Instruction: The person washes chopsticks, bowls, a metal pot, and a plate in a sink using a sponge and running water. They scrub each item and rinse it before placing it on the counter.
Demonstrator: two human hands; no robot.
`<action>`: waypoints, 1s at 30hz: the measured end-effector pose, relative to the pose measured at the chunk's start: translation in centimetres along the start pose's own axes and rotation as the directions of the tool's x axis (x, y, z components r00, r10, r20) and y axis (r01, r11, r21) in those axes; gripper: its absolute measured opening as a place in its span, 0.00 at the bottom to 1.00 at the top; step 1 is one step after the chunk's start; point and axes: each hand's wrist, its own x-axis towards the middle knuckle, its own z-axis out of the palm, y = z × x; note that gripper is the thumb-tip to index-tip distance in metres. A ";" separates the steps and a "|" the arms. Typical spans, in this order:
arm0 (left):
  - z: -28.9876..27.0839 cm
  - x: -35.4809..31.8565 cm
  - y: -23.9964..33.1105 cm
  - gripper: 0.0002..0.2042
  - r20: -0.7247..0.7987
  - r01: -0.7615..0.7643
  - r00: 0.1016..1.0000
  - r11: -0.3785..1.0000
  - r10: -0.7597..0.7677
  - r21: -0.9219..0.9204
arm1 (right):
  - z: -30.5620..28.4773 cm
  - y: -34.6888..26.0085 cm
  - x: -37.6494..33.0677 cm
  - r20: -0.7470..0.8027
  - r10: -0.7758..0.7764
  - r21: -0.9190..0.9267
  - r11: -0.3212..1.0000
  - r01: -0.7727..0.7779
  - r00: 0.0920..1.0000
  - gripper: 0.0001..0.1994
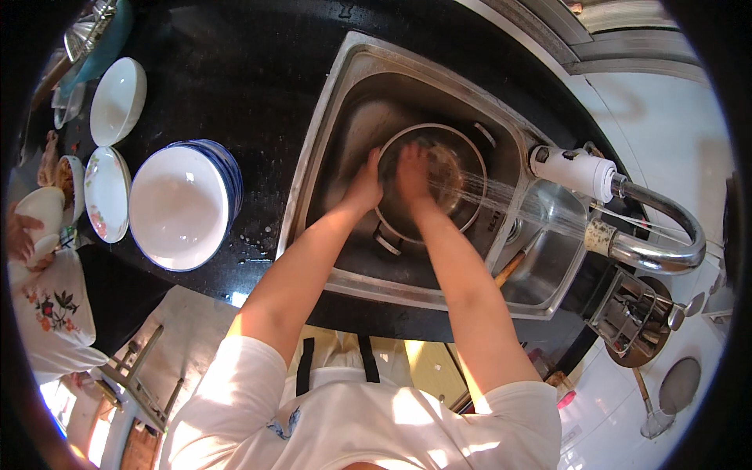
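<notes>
A round metal pot (468, 149) with two side handles sits in the larger basin of a steel sink (368, 283). On the pot's left rim, my left hand (366, 186) is closed. Inside the pot my right hand (413, 168) lies with its fingers stretched out, slightly smeared by motion, against the inner surface. No tool shows in it. A spray of water (501, 202) runs from the curved faucet (658, 257) into the pot, near my right wrist. Brownish residue or cloudy water shows on the pot's bottom.
Left of the sink stand stacked blue-rimmed bowls (178, 207), a floral plate (107, 194) and a white bowl (118, 102). Another person's hand (23, 227) holds dishes at far left. A wooden-handled utensil (511, 268) leans in the smaller basin. A utensil rack (630, 313) stands at right.
</notes>
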 end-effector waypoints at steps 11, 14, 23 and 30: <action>-2.7 -1.6 4.2 0.31 -0.048 -0.061 0.997 0.995 0.065 0.079 | -9.8 5.7 -8.3 0.728 -0.168 0.294 0.952 -0.081 0.665 0.13; -3.9 -3.4 7.5 0.30 -0.041 -0.062 0.996 0.959 0.076 0.278 | -10.4 7.4 -8.2 0.700 -0.106 0.074 0.994 0.076 0.706 0.11; -10.0 -8.3 18.1 0.28 -0.045 0.017 0.999 0.762 0.016 0.648 | -13.8 8.6 -8.1 0.292 0.439 0.366 0.769 -0.524 0.850 0.18; -12.6 -11.5 16.9 0.17 0.211 0.465 0.848 0.874 -0.486 0.141 | -21.8 9.8 -7.3 0.874 0.085 0.355 0.559 -0.749 0.478 0.24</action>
